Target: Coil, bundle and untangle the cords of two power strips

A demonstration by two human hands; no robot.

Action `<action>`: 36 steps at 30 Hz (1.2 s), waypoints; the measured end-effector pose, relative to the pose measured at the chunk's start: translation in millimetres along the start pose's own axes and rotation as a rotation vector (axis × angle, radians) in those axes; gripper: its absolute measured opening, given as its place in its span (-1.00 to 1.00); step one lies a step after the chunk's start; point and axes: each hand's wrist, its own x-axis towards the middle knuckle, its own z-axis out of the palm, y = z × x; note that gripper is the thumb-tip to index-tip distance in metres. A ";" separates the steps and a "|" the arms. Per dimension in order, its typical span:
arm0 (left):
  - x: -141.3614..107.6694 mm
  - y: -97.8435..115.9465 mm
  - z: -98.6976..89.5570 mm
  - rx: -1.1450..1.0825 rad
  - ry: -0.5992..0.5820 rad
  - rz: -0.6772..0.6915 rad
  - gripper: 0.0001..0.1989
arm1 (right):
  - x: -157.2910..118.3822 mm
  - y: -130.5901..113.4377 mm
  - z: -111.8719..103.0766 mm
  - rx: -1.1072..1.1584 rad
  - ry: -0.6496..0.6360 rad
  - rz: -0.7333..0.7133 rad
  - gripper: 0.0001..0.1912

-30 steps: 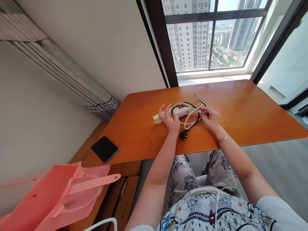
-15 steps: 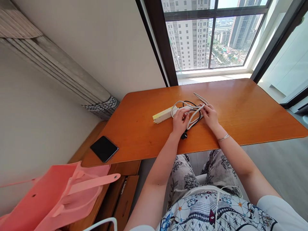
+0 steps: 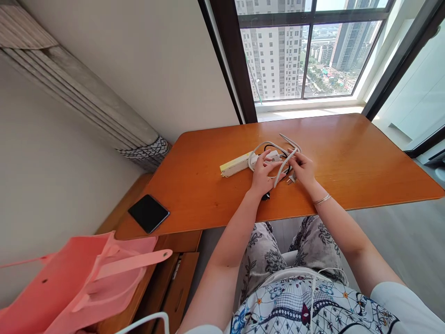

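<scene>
A white power strip (image 3: 236,165) with a yellowish top edge lies on the brown table, tangled with white cable (image 3: 285,166) and a black cable (image 3: 267,147). My left hand (image 3: 263,174) is at the tangle, thumb and fingers apart, touching the cables; whether it grips one is unclear. My right hand (image 3: 301,168) pinches the white cable at the right side of the bundle. Just below it, a plug with metal prongs (image 3: 291,179) shows. A black plug (image 3: 266,196) sits below my left hand, partly covered.
A black phone or tablet (image 3: 149,213) lies at the left end of the brown table (image 3: 365,157). Beside it at the lower left are a pink bag-like item (image 3: 79,278) and wooden drawers (image 3: 181,287). The window stands behind the table.
My left hand's fingers have spread and shifted slightly right along the cables. The white cable loop between the hands has narrowed, and the pronged plug has come into view below my right hand.
</scene>
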 end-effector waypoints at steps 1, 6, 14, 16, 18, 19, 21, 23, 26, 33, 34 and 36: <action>0.2 1.3 0.0 -0.001 -0.018 0.010 -0.50 | 0.8 -0.1 0.5 0.027 0.001 0.014 -0.45; 0.4 6.4 1.2 0.000 -0.055 0.013 -0.41 | -0.2 -3.3 2.0 0.152 -0.048 0.102 -0.41; 0.6 8.2 7.3 -0.117 0.005 -0.019 -0.69 | -5.6 -20.0 0.8 0.481 -0.237 0.224 -0.43; 0.4 7.6 7.9 -0.130 0.009 -0.038 -0.68 | -4.9 -23.8 -1.3 0.530 -0.273 0.213 -0.44; 0.1 7.5 7.8 -0.143 0.032 -0.064 -0.67 | -4.0 -27.1 -3.8 0.552 -0.286 0.219 -0.47; 0.0 7.8 7.6 -0.155 0.052 -0.077 -0.66 | -3.5 -28.7 -5.2 0.556 -0.273 0.233 -0.49; 0.0 8.7 7.1 -0.191 0.112 -0.106 -0.63 | -2.5 -31.9 -8.1 0.561 -0.223 0.276 -0.54; 0.6 8.9 6.7 -0.238 0.186 -0.150 -0.60 | -0.9 -35.4 -10.7 0.568 -0.183 0.322 -0.57; 3.1 4.5 5.2 -0.330 0.325 -0.276 -0.54 | 3.0 -39.9 -13.2 0.565 -0.179 0.395 -0.56; 14.6 -24.4 -11.9 -0.608 0.756 -0.560 -0.54 | 13.1 -27.6 -14.9 0.537 -0.008 0.547 -0.65; 15.8 -27.3 -15.5 -0.610 0.793 -0.565 -0.54 | 13.7 -24.2 -15.0 0.511 0.033 0.548 -0.66; 17.1 -31.1 -22.3 -0.602 0.865 -0.567 -0.54 | 14.3 -18.2 -15.4 0.463 0.089 0.520 -0.67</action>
